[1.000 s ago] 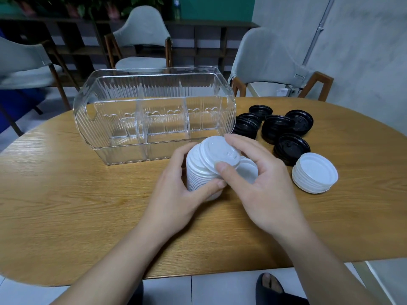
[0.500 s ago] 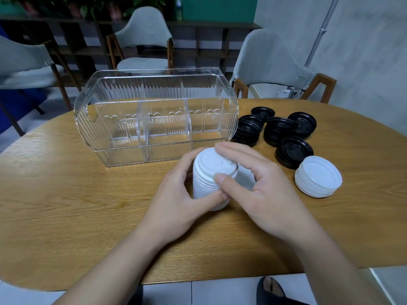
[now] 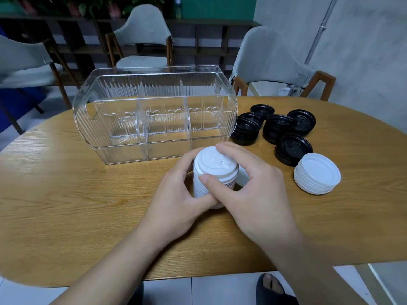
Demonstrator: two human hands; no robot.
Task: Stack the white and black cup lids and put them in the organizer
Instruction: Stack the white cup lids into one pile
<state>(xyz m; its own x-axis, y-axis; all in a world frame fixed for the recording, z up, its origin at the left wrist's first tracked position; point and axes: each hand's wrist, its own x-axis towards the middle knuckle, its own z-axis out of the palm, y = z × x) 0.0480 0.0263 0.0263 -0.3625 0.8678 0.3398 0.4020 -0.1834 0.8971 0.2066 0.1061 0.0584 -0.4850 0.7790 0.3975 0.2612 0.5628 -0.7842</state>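
Observation:
A tall stack of white lids [image 3: 213,170] stands upright on the wooden table [image 3: 66,205], just in front of the clear organizer [image 3: 154,115]. My left hand [image 3: 176,201] wraps round the stack's left side and base. My right hand [image 3: 253,194] grips the top lid, thumb on its near edge and fingers over its far rim. A shorter pile of white lids [image 3: 317,173] lies to the right. Several piles of black lids [image 3: 276,128] sit behind it, beside the organizer's right end. The organizer's three compartments hold nothing.
Grey chairs [image 3: 271,60] stand behind the table at the back and right. The table's near edge runs just under my forearms. A sandalled foot [image 3: 272,287] shows on the floor below.
The tilted top lids have been pressed down onto the stack, which now stands straight and upright. Both hands stayed on it.

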